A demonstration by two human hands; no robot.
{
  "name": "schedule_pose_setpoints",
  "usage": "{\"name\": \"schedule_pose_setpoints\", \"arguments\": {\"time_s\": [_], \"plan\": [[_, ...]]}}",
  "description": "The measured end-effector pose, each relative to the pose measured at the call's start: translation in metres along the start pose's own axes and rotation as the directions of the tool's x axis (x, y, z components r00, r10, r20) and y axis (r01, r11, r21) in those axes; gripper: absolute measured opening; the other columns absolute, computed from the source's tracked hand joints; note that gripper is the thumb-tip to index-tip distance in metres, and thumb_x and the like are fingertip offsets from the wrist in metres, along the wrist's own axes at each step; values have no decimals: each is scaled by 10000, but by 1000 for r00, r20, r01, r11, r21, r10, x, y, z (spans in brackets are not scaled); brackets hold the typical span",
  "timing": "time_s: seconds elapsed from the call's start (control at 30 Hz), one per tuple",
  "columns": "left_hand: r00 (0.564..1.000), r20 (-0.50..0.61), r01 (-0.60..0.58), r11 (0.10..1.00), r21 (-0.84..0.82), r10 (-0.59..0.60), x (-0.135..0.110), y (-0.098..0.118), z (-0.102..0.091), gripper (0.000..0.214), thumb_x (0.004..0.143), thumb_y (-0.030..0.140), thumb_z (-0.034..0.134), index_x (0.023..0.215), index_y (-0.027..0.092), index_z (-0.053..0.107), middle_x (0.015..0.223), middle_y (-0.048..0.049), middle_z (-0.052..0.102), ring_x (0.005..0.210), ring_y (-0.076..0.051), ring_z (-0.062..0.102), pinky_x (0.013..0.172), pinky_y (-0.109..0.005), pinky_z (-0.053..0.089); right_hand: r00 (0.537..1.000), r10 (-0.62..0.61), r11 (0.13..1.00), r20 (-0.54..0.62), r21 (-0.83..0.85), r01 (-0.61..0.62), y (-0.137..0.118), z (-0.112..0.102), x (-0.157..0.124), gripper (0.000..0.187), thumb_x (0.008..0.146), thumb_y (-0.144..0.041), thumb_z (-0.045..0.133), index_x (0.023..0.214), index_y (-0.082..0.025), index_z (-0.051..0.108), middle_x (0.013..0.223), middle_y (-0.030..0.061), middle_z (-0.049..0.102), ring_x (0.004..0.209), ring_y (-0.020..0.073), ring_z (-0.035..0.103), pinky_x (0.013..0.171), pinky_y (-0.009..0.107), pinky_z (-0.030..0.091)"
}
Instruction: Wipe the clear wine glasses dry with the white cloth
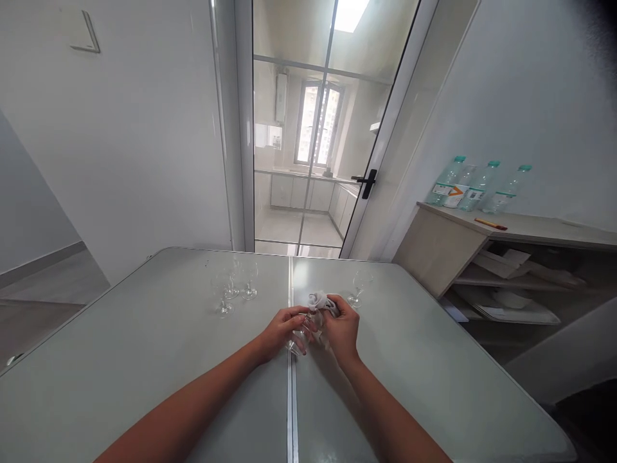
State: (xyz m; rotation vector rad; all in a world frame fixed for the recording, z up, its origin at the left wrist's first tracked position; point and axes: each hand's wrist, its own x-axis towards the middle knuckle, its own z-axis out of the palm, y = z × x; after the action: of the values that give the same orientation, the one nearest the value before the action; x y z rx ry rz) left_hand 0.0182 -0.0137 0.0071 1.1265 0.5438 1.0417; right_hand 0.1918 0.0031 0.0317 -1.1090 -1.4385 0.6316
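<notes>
A clear stemmed glass is tilted above the middle of the table, with my left hand closed around it. My right hand grips a white cloth, which is bunched against the same glass. Fingers and cloth hide part of the glass. Beyond my right hand, another stemmed glass stands upright on the table. To the left stand several more clear glasses, among them a near one and one further right.
The pale grey table has a metal seam down its middle. At right is a wooden shelf unit bearing several plastic bottles and an orange pen-like item. A glass door with a black handle stands behind the table.
</notes>
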Motion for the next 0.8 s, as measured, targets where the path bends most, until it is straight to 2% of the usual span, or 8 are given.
{"name": "schedule_pose_setpoints", "arguments": {"time_s": [0.07,0.17,0.23,0.37,0.43,0.53,0.7,0.8], "plan": [[1000,-19,-3,1000,17,3,0,2,1,413,879,406,674,1210,159,671,932,-132,704,741,-242,697,488,-293,581,1000,-10,999,21,45,9,1,1,0,260,745,-170,521,919,-193,714,800,9,690,717,184,586,670,269,448],[999,-18,-26,998,57,27,-1,5,3,415,878,398,681,1207,145,690,919,-131,708,727,-228,691,491,-276,573,991,-33,993,131,120,17,2,2,3,417,725,-138,473,1053,-194,726,996,36,726,881,211,636,790,295,477],[999,-18,-45,996,81,47,-2,6,4,414,886,395,674,1203,131,699,909,-135,712,732,-229,690,493,-266,568,987,-17,991,161,131,-4,3,3,6,461,723,-143,483,1113,-194,723,1073,46,729,944,228,641,831,313,482],[996,-61,-55,996,74,59,-1,3,-2,429,879,393,682,1210,120,698,904,-150,720,711,-247,694,451,-284,562,990,47,998,130,41,-53,2,0,9,298,753,-219,580,993,-183,753,884,39,741,788,222,631,723,304,482],[996,-75,-52,997,60,57,1,0,-5,422,873,387,690,1200,120,695,917,-156,722,717,-256,697,441,-294,564,996,26,1000,80,7,-27,0,-2,7,244,763,-228,589,938,-188,755,818,27,724,734,209,612,688,294,467],[995,-83,-56,997,47,60,2,-1,-7,424,873,393,688,1205,130,684,931,-153,720,735,-263,698,443,-300,564,998,-33,999,53,19,32,-1,-4,5,319,763,-169,517,976,-198,753,839,25,721,736,202,610,691,287,459],[998,-13,-58,987,147,61,-2,8,0,359,884,418,669,1052,111,746,857,-120,708,705,-221,675,479,-263,550,962,-82,995,262,74,64,6,0,8,492,750,-131,446,1144,-207,730,939,23,733,763,195,628,714,290,471],[998,1,-63,984,169,63,-3,10,3,367,884,436,661,1033,114,757,852,-116,708,709,-220,666,475,-262,546,954,-103,993,283,93,79,10,2,11,491,758,-136,454,1161,-210,725,1004,22,735,872,211,646,805,301,479]]}}
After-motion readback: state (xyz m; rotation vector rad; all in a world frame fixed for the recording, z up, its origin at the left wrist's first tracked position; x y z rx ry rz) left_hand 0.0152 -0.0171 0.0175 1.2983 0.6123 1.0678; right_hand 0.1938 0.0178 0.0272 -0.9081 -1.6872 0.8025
